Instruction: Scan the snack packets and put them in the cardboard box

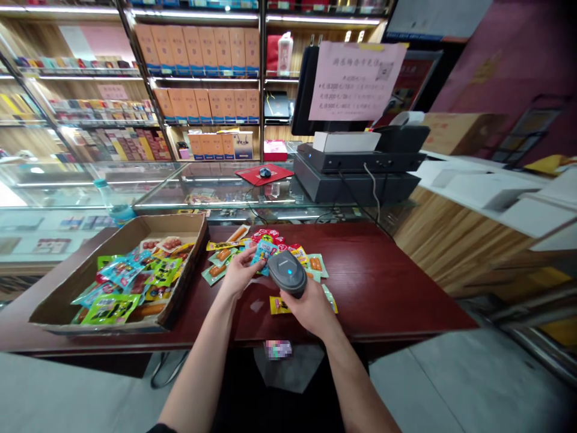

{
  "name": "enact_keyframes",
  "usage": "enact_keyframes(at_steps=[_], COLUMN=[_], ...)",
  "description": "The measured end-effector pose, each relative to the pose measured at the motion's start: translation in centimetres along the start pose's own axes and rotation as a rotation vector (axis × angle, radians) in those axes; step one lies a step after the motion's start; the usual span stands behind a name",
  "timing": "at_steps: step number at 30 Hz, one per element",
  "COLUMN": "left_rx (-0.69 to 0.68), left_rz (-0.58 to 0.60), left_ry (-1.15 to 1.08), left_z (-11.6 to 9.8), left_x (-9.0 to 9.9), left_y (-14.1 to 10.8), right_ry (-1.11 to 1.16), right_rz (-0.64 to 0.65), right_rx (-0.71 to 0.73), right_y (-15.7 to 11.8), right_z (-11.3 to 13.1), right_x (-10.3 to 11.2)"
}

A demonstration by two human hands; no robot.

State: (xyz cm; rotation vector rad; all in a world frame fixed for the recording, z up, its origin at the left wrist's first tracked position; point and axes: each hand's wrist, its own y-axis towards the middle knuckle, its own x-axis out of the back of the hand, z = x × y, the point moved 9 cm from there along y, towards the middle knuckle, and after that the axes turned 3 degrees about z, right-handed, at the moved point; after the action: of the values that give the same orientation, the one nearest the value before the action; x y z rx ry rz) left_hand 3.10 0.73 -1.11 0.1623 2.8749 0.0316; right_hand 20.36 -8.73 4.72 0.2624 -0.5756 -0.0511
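Note:
My right hand [312,305] is wrapped round a dark grey barcode scanner [288,273], which shows a small blue light on top. My left hand [241,272] pinches a blue snack packet [265,251] just left of the scanner's head. Around both hands, packaged snacks lie on the dark red table [369,276]: sausage packs [217,269], red packets [265,234] and a further sausage pack [316,263]. Under the scanner, partly covered by my right hand, is a yellow packet [278,305].
A cardboard tray [187,264] full of mixed snack packets stands at the left. Behind the table is a glass counter [202,180] with a red mouse pad [243,175], a cash drawer [356,187] and a monitor [304,90]. A bottle [119,210] stands beyond the tray.

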Motion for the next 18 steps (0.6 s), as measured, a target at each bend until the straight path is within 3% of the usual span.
enact_keyframes(at_steps=[13,18], left_rx=[-0.061,-0.038], left_rz=[0.042,-0.016], left_ry=[0.108,0.117], left_z=[-0.7,-1.6], left_x=[-0.6,-0.1], left_y=[-0.1,-0.8], right_ry=[-0.046,-0.070], right_rz=[-0.074,-0.051], right_rx=[0.023,0.008], right_y=[-0.4,-0.4], right_z=[0.1,0.3], right_x=[0.9,0.4])
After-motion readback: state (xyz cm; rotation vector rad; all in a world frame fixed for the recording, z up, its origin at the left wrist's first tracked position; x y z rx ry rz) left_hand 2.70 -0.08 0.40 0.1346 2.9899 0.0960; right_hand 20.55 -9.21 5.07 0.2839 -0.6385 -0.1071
